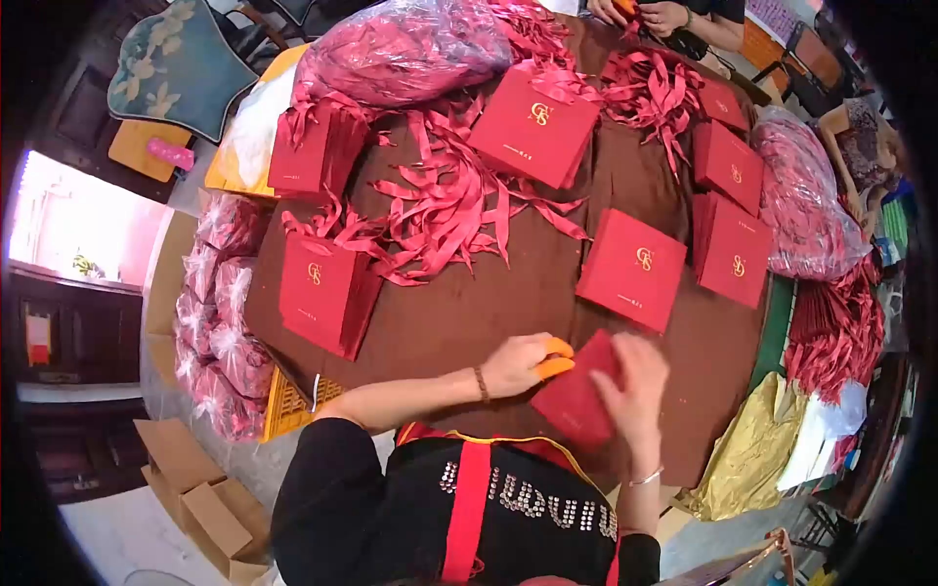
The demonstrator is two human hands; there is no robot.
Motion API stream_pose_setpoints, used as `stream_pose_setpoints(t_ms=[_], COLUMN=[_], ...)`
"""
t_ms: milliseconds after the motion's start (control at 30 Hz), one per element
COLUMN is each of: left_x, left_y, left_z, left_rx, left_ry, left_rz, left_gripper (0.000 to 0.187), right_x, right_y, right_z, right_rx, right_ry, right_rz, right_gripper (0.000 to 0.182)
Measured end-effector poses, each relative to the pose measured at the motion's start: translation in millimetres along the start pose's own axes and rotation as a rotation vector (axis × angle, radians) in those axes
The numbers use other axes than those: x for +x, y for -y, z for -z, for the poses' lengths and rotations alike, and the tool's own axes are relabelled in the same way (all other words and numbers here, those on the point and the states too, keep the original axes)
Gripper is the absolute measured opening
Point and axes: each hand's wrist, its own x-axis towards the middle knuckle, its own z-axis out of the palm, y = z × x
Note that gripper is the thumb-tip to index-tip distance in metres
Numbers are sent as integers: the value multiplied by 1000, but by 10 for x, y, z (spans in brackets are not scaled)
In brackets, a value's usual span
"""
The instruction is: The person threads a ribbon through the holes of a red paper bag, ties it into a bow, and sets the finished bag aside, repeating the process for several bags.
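Observation:
A flat red paper gift bag (575,398) is between my two hands, close to my body at the table's near edge. My left hand (518,366), wearing orange finger covers on two fingers, pinches at its upper left edge. On the opposite side my right hand (637,383), a little blurred, grips the bag with the thumb across its face; the other fingers are partly hidden. Just beyond lies a stack of red bags with gold lettering (635,269). Another stack of red bags (327,293), with ribbon handles, stands to the left.
Loose red ribbons (449,200) spread over the brown tablecloth (469,317). More bag stacks (735,249) line the right side. Plastic-wrapped bundles (401,49) lie at the back. Across the table are another person's hands (650,18). A yellow crate (293,402) and cardboard box (210,508) stand left.

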Motion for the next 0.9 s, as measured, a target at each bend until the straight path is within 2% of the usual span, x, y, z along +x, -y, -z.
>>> stream_pose_setpoints(t_ms=[33, 100, 167, 233, 300, 367, 400, 433, 533, 633, 667, 767, 867, 900], left_x=[-58, -70, 76, 221, 271, 280, 285, 298, 380, 631, 641, 651, 596, 545], left_y=[102, 77, 32, -169, -223, -62, 55, 136, 225, 451, 448, -98, -154, -137], left_z=[71, 327, 714, 1064, 1327, 1528, 1583, 1615, 1531, 1510, 1511, 1382, 1415, 1425], left_rx=[189, 549, 983, 1194, 1527, 1593, 1543, 1350, 1101, 655, 653, 967, 932, 846], left_ry=[40, 89, -85, -350, -436, -463, -438, -444, -486, -472, -476, -551, -509, -424], left_rz=[-123, -348, -450, -407, -136, -30, 62, 26, -13, -175, -177, -137, -227, -208], left_gripper=[18, 15, 17, 26, 38, 45, 48, 45, 35, 33, 33, 27, 28, 34], right_x=[-63, -225, -411, -494, -509, -515, -536, -559, -613, -629, -622, -624, -678, -683], right_y=[10, 88, 137, 107, 90, 50, 28, 9, 32, 140, 171, 237, 275, 301], right_z=[-3, -199, -310, -332, -301, -269, -266, -271, -342, -402, -412, -422, -443, -437], right_rx=[-141, -42, -166, -143, -166, -193, -197, -200, -148, -129, -123, -115, -127, -135], right_ry=[228, 367, 360, 279, 204, 127, 120, 117, 167, 191, 196, 192, 191, 188], right_rz=[125, 130, 195, 164, 102, 43, -33, -108, -101, -57, -38, -17, 26, 9], right_gripper=[64, 52, 47, 45, 44, 42, 40, 38, 35, 34, 35, 37, 40, 40])
